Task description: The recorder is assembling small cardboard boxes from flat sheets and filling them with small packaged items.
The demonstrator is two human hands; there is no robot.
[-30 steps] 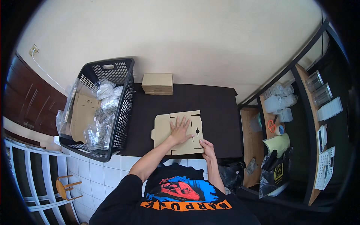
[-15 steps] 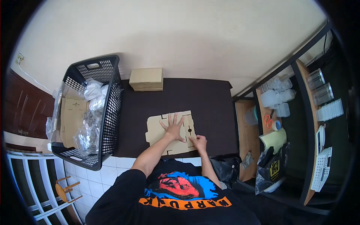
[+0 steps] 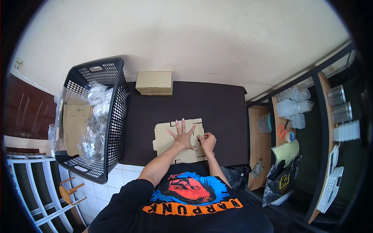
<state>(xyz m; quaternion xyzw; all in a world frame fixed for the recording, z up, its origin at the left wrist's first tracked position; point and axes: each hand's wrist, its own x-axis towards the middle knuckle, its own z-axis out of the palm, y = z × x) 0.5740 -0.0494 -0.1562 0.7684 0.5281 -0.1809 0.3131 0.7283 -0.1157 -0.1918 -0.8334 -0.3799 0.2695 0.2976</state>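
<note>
A flat brown cardboard box blank [image 3: 164, 137] lies near the front of the dark tabletop, with slots and tabs along its edges. My left hand [image 3: 182, 138] rests on its middle, palm down and fingers spread wide, holding nothing. At the blank's right side, my right hand [image 3: 207, 142] is closed, thumb and forefinger pinched on the strip where a small dark hole was visible. The fingers cover that hole, so any small piece between them is hidden.
A stack of folded cardboard boxes [image 3: 154, 82] stands by the wall. At left, a black plastic basket [image 3: 113, 128] holds cardboard and clear-wrapped items. Shelves [image 3: 259, 116] on the right carry clear containers, orange scissors [image 3: 282, 132] and a tape roll [image 3: 290, 136]. A wooden stool [image 3: 65, 194] is lower left.
My right hand has moved from the blank's right edge up onto its hole, fingers pinching. My left hand stays spread on the cardboard. The whole view has shifted slightly.
</note>
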